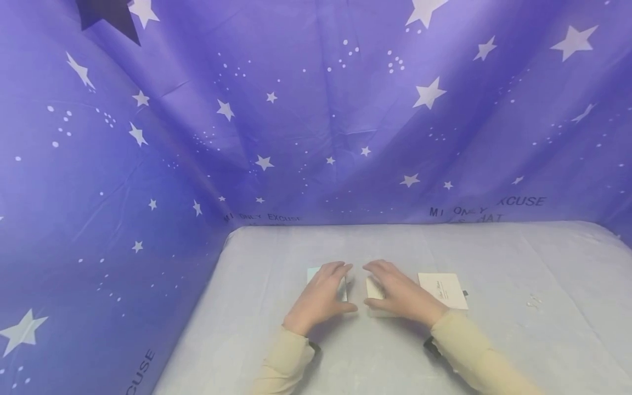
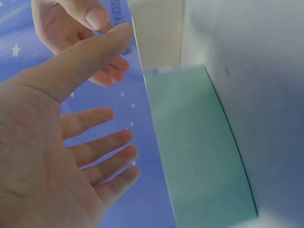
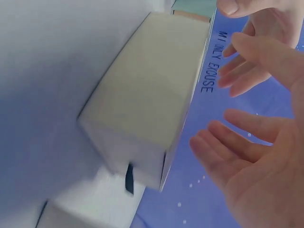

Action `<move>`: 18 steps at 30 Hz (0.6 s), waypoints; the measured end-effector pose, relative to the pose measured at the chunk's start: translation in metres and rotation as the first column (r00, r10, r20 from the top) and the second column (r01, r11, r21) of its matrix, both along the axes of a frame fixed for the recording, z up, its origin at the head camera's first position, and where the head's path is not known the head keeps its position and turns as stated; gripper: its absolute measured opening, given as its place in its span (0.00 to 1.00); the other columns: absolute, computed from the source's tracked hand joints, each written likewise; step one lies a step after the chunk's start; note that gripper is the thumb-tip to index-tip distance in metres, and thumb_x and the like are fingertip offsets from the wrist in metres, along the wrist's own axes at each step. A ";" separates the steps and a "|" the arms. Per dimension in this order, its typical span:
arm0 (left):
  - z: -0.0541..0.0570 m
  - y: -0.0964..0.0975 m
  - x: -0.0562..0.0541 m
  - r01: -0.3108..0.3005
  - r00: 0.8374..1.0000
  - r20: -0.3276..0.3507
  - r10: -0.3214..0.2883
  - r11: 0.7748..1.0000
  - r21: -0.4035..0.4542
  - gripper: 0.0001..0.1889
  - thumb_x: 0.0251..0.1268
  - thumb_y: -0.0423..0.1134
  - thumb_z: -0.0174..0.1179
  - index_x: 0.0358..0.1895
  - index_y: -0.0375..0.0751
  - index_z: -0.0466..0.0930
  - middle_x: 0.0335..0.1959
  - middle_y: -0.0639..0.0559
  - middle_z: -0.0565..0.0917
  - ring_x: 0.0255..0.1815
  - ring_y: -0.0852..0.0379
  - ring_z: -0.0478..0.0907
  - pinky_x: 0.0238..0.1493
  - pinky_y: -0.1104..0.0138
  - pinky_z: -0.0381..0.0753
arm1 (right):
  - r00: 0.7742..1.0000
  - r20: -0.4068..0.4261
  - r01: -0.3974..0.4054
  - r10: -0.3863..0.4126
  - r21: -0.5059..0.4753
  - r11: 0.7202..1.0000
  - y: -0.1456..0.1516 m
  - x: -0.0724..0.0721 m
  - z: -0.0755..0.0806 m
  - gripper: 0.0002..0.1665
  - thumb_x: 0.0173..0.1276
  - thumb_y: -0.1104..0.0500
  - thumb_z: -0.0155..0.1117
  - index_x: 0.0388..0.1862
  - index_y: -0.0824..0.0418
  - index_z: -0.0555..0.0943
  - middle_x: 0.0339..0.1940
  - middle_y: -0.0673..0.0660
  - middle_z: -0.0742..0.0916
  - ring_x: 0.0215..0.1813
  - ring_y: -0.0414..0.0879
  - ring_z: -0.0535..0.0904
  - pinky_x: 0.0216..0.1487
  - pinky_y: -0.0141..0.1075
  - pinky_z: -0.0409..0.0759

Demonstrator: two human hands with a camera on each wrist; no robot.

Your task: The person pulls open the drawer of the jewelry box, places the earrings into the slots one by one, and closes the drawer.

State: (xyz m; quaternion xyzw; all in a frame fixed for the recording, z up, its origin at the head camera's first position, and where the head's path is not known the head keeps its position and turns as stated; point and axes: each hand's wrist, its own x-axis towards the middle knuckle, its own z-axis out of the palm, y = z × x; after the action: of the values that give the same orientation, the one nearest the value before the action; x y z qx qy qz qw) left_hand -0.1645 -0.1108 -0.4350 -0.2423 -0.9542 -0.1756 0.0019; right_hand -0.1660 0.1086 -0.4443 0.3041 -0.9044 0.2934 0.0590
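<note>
In the head view my left hand hovers above a mint-green box, covering most of it. The left wrist view shows the fingers spread and the palm bare beside the green box. Over a cream-coloured box is my right hand, with thumb and fingers apart and holding nothing. A dark ribbon tab sticks out of the near end of the cream box in the right wrist view. The two hands face each other across a narrow gap.
A second cream box, with small print and a dark tab, lies just right of my right hand. Farther right are several tiny pale pieces on the light cloth-covered table. A purple star-printed curtain stands behind and at the left.
</note>
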 end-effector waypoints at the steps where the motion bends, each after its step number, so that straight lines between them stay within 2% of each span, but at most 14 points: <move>1: 0.000 -0.004 -0.001 -0.004 1.000 -0.002 0.004 1.000 0.002 0.47 0.49 0.54 0.75 0.73 0.44 0.65 0.72 0.44 0.69 0.73 0.47 0.64 0.73 0.55 0.65 | 1.000 -0.001 -0.003 0.003 -0.005 1.000 -0.003 -0.001 0.000 0.41 0.57 0.54 0.76 0.65 0.72 0.72 0.63 0.68 0.78 0.65 0.63 0.73 0.67 0.57 0.71; 10: -0.006 -0.033 -0.004 -0.031 0.999 -0.015 0.031 0.998 0.055 0.48 0.44 0.55 0.78 0.71 0.41 0.68 0.70 0.39 0.71 0.72 0.42 0.65 0.74 0.52 0.63 | 0.999 0.034 -0.032 0.032 -0.013 0.999 -0.030 -0.006 -0.002 0.40 0.58 0.56 0.75 0.65 0.72 0.71 0.62 0.66 0.78 0.65 0.62 0.74 0.68 0.55 0.71; 14: -0.008 -0.041 -0.005 -0.028 0.999 -0.018 0.029 0.998 0.057 0.49 0.42 0.53 0.79 0.71 0.41 0.68 0.70 0.38 0.70 0.73 0.42 0.64 0.74 0.50 0.62 | 0.996 0.058 -0.066 0.068 -0.045 0.997 -0.040 -0.009 -0.004 0.39 0.56 0.58 0.75 0.64 0.71 0.72 0.62 0.65 0.78 0.64 0.60 0.75 0.68 0.54 0.71; 18: -0.010 -0.044 -0.006 -0.011 1.000 -0.009 0.011 0.999 0.048 0.49 0.40 0.51 0.79 0.71 0.41 0.68 0.71 0.38 0.69 0.73 0.41 0.63 0.74 0.49 0.61 | 0.994 0.067 -0.082 0.087 -0.069 0.994 -0.049 -0.008 -0.006 0.38 0.57 0.56 0.75 0.63 0.69 0.72 0.61 0.64 0.79 0.62 0.57 0.76 0.65 0.53 0.75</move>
State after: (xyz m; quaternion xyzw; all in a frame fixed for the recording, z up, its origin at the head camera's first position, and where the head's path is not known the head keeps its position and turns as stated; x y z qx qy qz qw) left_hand -0.1705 -0.1550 -0.4453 -0.2377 -0.9510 -0.1975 0.0130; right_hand -0.1744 0.0595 -0.4503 0.3297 -0.8820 0.3358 0.0249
